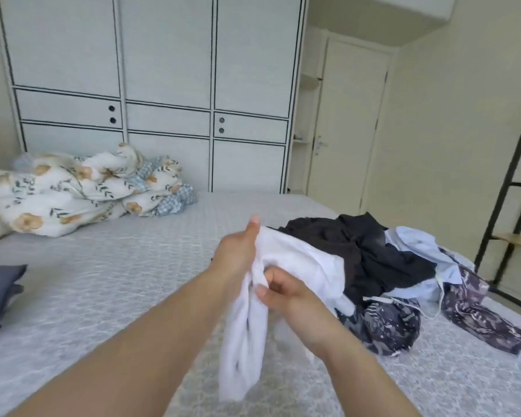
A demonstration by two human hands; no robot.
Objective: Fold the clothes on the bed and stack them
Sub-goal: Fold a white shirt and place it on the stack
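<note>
In the head view, at frame centre, the left hand (238, 251) and right hand (278, 291) both grip a white garment (298, 260), its bunched end hanging toward the lower frame. The unfolded clothes pile (388, 266) lies just right of them. Bare bed (103, 281) surface spreads left, toward the floral quilt (73, 188) at upper left.

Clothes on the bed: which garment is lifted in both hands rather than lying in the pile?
The white garment, gripped by the left hand and right hand.
</note>
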